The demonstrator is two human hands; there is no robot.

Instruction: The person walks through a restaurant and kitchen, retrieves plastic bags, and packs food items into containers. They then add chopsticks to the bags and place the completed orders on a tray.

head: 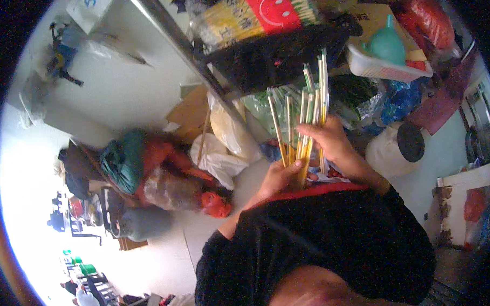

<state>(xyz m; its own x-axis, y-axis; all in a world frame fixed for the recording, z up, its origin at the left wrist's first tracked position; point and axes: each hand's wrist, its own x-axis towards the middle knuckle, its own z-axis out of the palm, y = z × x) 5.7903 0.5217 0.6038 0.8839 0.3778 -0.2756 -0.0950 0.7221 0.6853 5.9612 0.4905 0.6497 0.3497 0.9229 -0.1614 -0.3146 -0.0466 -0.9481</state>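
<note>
Several thin, pale sticks that look like wrapped disposable chopsticks (pixel 304 122) rise in a loose bundle in front of my chest, green-marked at the top and yellow lower down. My left hand (pixel 282 176) is closed around their lower ends, thumb across the front. Higher up on the right, my right hand (pixel 329 138) grips part of the same bundle, its thumb pointing left over the sticks. One stick leans apart from the others at the left. Behind the hands lies a clear plastic bag (pixel 263 110) with green marks; what it holds is hard to tell.
A metal shelf post (pixel 176 38) runs diagonally beside the work area. The shelf bears a yellow-and-red printed package (pixel 248 17) and a white plastic basket (pixel 381 67) with a green funnel (pixel 387 45). A white bucket (pixel 384 154) stands at right. Bags and a gas cylinder (pixel 144 223) are at left.
</note>
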